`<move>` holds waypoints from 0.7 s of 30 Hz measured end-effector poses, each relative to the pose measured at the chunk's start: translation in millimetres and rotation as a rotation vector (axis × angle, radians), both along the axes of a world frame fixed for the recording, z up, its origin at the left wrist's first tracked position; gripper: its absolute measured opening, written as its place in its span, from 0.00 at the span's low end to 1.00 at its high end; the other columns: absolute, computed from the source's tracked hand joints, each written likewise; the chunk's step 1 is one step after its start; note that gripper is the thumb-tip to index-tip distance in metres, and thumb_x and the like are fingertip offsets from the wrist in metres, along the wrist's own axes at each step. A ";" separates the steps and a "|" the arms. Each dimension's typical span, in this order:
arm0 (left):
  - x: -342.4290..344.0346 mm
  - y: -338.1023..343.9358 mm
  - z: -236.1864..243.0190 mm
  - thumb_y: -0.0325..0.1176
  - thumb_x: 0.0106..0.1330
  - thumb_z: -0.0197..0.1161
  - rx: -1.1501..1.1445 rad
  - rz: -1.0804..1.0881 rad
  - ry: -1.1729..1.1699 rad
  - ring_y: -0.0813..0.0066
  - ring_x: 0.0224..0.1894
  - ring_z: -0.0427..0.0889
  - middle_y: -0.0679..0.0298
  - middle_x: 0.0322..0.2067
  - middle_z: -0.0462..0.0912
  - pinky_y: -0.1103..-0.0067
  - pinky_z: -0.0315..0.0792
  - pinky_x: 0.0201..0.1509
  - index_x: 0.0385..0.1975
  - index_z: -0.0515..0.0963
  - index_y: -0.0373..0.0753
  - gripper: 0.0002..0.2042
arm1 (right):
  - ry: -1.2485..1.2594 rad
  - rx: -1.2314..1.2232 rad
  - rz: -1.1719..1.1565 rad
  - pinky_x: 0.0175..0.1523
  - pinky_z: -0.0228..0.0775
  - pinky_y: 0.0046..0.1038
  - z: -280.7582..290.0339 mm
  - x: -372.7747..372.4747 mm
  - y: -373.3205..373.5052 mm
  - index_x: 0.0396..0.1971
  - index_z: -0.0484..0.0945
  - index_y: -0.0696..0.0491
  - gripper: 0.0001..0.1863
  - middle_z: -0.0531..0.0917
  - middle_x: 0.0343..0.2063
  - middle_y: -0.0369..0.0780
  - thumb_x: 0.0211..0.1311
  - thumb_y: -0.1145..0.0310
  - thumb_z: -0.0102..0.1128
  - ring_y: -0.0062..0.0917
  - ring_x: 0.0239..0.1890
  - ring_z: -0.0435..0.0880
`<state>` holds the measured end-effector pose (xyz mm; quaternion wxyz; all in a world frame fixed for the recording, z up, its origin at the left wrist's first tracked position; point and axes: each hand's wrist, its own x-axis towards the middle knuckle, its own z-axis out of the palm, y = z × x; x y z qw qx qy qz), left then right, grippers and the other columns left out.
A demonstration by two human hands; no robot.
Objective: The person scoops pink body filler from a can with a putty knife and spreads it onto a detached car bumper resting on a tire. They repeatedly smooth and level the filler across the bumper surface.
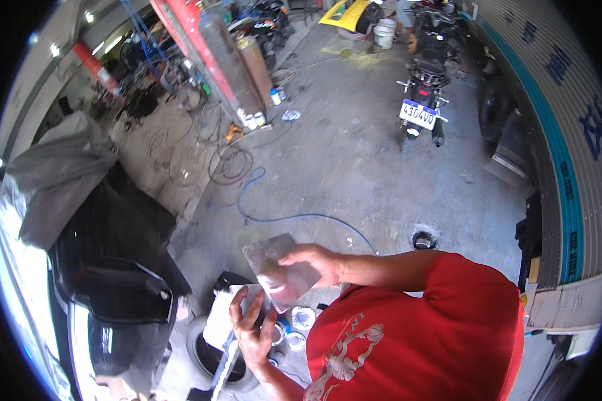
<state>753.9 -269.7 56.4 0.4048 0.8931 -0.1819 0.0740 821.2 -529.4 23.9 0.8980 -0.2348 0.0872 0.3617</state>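
My right hand (314, 264) grips a flat grey rectangular board (267, 257) by its right edge, thumb on top. A pinkish-beige smear (277, 281) lies on the board's face. Close by the board's lower left edge is my left hand (253, 331), its fingers curled. Whatever lies between its fingertips, if anything, is too small to make out. Behind that hand stands a white flat-topped piece (219, 319), partly covered by the fingers. Open round cans (304, 317) sit on the floor below my hands.
A tyre (197, 347) lies at lower left, near a dark vehicle panel (114, 267) under grey sheeting (67, 167). A blue hose (294, 216) snakes over the floor. Gas cylinders (231, 67) and a red post (180, 33) stand beyond; a motorcycle (425, 87) is parked far right, beside a truck (555, 134).
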 end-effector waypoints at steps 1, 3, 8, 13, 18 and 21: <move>-0.3 4.0 -0.1 0.37 0.59 0.78 0.268 0.073 0.001 0.48 0.72 0.77 0.48 0.67 0.80 0.55 0.69 0.78 0.62 0.90 0.41 0.28 | -0.227 -0.255 -0.102 0.64 0.82 0.41 -1.7 -1.9 -5.6 0.65 0.83 0.55 0.24 0.89 0.60 0.41 0.76 0.60 0.70 0.34 0.60 0.89; -2.8 7.4 2.4 0.38 0.60 0.79 -0.234 0.056 -0.022 0.46 0.72 0.77 0.51 0.67 0.81 0.54 0.69 0.78 0.62 0.90 0.41 0.27 | -0.519 -0.242 -0.101 0.66 0.80 0.36 -6.5 0.5 -4.9 0.65 0.83 0.58 0.22 0.90 0.58 0.39 0.81 0.60 0.66 0.26 0.60 0.88; -6.7 -9.1 3.2 0.38 0.58 0.80 0.129 -0.075 -0.060 0.44 0.74 0.75 0.53 0.68 0.81 0.52 0.69 0.78 0.64 0.90 0.43 0.29 | -0.328 -0.245 -0.274 0.61 0.83 0.35 -16.7 23.5 17.6 0.59 0.87 0.58 0.17 0.92 0.53 0.40 0.79 0.64 0.68 0.27 0.57 0.90; -9.9 16.3 12.5 0.37 0.54 0.83 0.321 0.167 0.127 0.55 0.73 0.78 0.64 0.66 0.85 0.55 0.70 0.75 0.61 0.92 0.51 0.29 | -0.294 -0.386 -0.155 0.59 0.82 0.34 -8.7 42.2 12.3 0.56 0.88 0.58 0.14 0.92 0.52 0.39 0.78 0.67 0.67 0.25 0.52 0.91; -11.3 26.5 12.6 0.38 0.57 0.79 -0.034 0.198 -0.012 0.49 0.69 0.81 0.56 0.65 0.86 0.56 0.72 0.75 0.63 0.89 0.41 0.30 | -1.217 -0.740 0.062 0.59 0.80 0.35 1.7 43.9 35.9 0.61 0.84 0.62 0.21 0.92 0.51 0.46 0.87 0.58 0.59 0.32 0.52 0.91; -10.2 7.6 -9.6 0.42 0.59 0.80 0.032 0.141 -0.016 0.51 0.70 0.80 0.58 0.66 0.84 0.54 0.70 0.74 0.64 0.89 0.45 0.29 | -1.274 -0.822 0.028 0.53 0.80 0.37 -0.3 56.3 57.1 0.57 0.84 0.63 0.21 0.92 0.42 0.48 0.87 0.57 0.59 0.36 0.44 0.91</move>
